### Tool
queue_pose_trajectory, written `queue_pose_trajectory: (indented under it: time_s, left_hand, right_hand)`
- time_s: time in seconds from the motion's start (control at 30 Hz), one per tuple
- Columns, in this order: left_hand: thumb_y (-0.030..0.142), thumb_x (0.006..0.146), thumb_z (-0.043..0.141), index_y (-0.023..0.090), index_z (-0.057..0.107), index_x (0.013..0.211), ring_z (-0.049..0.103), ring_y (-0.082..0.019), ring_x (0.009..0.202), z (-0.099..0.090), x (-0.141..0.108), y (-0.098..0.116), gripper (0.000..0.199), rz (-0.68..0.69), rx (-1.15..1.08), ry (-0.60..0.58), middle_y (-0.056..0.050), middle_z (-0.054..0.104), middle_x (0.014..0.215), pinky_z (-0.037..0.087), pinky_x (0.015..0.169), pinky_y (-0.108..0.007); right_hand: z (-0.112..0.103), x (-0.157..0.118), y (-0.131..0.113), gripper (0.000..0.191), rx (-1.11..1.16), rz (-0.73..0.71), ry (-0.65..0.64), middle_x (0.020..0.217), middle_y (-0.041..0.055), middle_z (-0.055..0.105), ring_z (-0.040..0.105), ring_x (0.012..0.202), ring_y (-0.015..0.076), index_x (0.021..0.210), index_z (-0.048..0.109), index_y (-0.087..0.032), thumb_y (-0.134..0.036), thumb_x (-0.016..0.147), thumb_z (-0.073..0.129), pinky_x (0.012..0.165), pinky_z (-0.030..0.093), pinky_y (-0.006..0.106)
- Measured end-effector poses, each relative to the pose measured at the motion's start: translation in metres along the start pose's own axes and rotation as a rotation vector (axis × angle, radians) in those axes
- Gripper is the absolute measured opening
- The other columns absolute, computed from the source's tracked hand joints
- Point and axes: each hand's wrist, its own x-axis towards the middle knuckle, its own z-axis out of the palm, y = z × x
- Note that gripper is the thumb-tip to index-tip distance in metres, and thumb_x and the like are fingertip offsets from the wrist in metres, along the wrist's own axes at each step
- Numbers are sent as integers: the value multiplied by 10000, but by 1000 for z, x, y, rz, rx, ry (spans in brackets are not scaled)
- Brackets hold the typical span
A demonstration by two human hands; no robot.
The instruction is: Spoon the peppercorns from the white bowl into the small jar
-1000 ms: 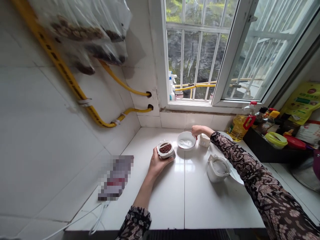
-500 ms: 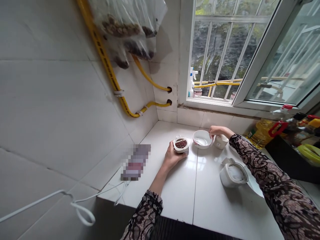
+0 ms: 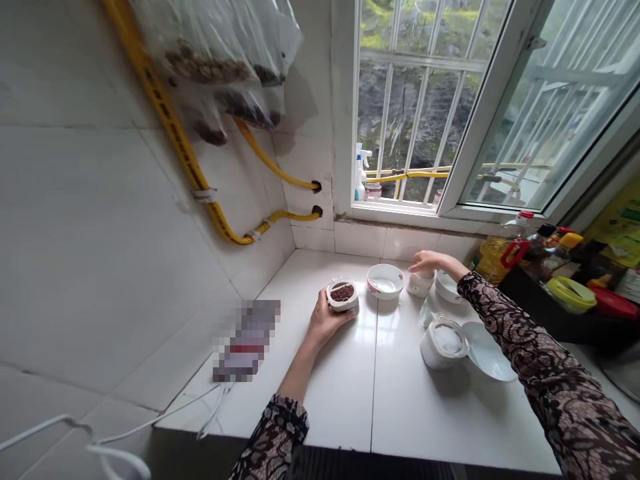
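Note:
My left hand [image 3: 327, 319] is wrapped round a small white container [image 3: 343, 305] with dark reddish-brown contents, at the middle of the counter. Over a small white jar [image 3: 420, 285] hangs my right hand [image 3: 425, 261], its fingers bent; what they hold, if anything, is hidden. Left of that jar stands a white bowl [image 3: 386, 283] with a little clear or white stuff in it. A larger white pot [image 3: 440, 352] with white contents is nearer to me, beside a shallow white bowl [image 3: 493, 353]. Another white bowl [image 3: 447, 285] is partly behind my right wrist.
A blurred phone-like object [image 3: 247, 340] with a white cable lies at the counter's left. Bottles and a black box [image 3: 530, 303] stand at the right, by the window. Plastic bags [image 3: 225, 60] hang over a yellow pipe [image 3: 175, 127] on the wall.
My right hand has moved from the white bowl's right rim to above the small jar. The view has shifted, showing more of the right side. My left hand still holds the container.

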Motion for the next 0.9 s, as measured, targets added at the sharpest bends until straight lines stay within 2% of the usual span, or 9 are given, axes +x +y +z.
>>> queue_pose_trajectory:
  time_s: [0.13,0.3,0.4,0.53,0.7,0.9]
  left_hand:
    - [218,506,889,219,502,1187,658,-256,1064,1,0,-1,783,9,-8,4,-64,682,1128,499,883,-355]
    - [232,527,874,210,496,1129,678,-252,1023,-3,2,-1,711,22,6,-4,-63,691,1097,511,880,-369]
    - [233,521,878,204,502,1116,678,-259,1019,-3,10,-1,705,19,38,-9,-67,692,1084,515,870,-369]
    - [199,508,878,199,522,1115,671,-263,1038,2,30,-1,703,23,83,-14,-65,691,1085,514,872,-362]
    - [151,477,886,189,519,1166,648,-273,1105,8,63,-3,782,45,119,-10,-84,677,1148,497,927,-367]
    - [170,466,901,191,524,1173,639,-290,1129,8,87,-12,801,51,154,-18,-98,667,1177,490,959,-391]
  right_hand:
    - [0,-10,10,579,-35,4,-29,1253,131,671,619,1138,286,1230,668,-164,-490,752,713,869,502,303]
    - [10,-10,9,661,-76,21,-58,1204,127,685,626,1111,327,1221,672,-176,-401,619,825,888,496,344]
    - [14,-14,9,787,-87,17,-64,1284,160,622,597,1147,357,1314,606,-163,-344,586,842,926,484,378]
    - [13,-25,12,950,-79,-6,-109,1393,153,519,594,1155,348,1428,495,-222,-301,554,859,934,495,386]
    - [10,-39,10,939,-80,-20,-155,1467,123,452,581,1200,305,1476,435,-263,-155,608,778,952,500,350]
    - [12,-56,7,956,-94,-21,-112,1542,119,389,413,1375,380,1516,365,-294,-119,648,724,1118,340,512]
